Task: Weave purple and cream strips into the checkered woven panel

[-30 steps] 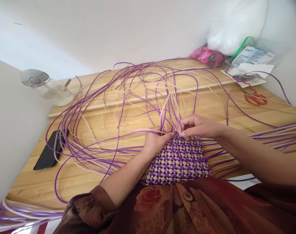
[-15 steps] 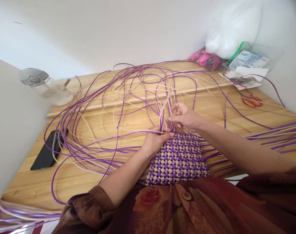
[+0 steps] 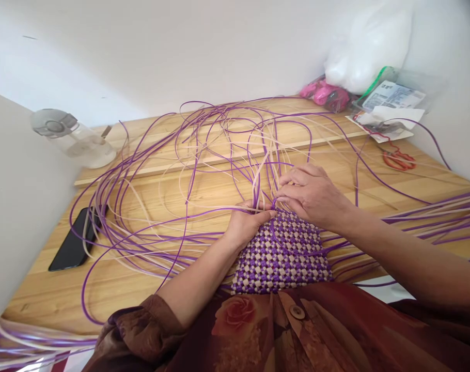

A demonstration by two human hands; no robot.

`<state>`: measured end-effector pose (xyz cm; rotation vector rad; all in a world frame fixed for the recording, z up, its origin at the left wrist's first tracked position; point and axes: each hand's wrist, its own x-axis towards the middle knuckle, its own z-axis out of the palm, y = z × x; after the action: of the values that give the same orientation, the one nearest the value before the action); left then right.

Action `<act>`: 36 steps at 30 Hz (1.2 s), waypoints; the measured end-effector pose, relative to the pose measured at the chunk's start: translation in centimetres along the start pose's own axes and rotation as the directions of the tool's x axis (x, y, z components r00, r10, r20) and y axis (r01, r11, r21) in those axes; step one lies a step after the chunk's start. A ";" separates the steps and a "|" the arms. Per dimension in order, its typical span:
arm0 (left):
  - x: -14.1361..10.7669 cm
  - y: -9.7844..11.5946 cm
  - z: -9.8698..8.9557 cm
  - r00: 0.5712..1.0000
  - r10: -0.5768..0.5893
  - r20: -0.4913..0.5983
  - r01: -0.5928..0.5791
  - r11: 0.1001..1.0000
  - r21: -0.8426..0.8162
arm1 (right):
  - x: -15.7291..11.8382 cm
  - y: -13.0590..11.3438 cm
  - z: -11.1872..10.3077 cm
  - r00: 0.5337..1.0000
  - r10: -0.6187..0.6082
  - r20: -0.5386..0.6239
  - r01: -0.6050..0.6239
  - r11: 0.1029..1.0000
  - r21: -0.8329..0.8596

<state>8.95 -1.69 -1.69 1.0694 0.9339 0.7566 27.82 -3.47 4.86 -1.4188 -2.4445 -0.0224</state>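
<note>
Woven panel: The purple-and-beige checked panel (image 3: 285, 253) lies at the near edge of the bench (image 3: 37, 305), close against the brown patterned garment (image 3: 258, 330). That position probably puts its far edge within easy reach of both hands.
Left hand: The left hand (image 3: 243, 226) is clamped on the panel's far left corner, thumb on top and fingers behind among the strands. It appears to anchor the weave against pull.
Right hand: The right hand (image 3: 316, 196) has thumb and forefinger drawn together, apparently pinching a purple strand (image 3: 273, 204) just beside the left thumb. The small grip suits fine control; the exact contact is partly hidden.
Loose strands: Upright strands (image 3: 258, 181) rise from the panel's far edge. Others fan towards the left and right edges of the bench, arguably leaving the panel face mostly uncovered.
Phone: The black phone (image 3: 70, 245) lies flat near the left edge, partly crossed by strands.
Bottle: The lidded clear bottle (image 3: 90, 147) is at the far left corner, well apart from the hands.
Scissors: The orange-red scissors (image 3: 400, 160) lie towards the right edge, apart from the right hand.
Far right corner: A white bag (image 3: 369, 51), pink bundle (image 3: 326, 95) and packet (image 3: 393, 96) are grouped by the wall.
</note>
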 end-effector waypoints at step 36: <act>1.6 1.0 -0.6 0.993 -0.114 -0.017 0.115 0.960 0.255 | -1.0 -1.0 5.3 0.859 0.453 0.240 -0.503 0.657 0.562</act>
<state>9.04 0.27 -1.28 1.2268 1.1073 0.5512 26.00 -3.90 -0.32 -1.6848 -1.7653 0.8819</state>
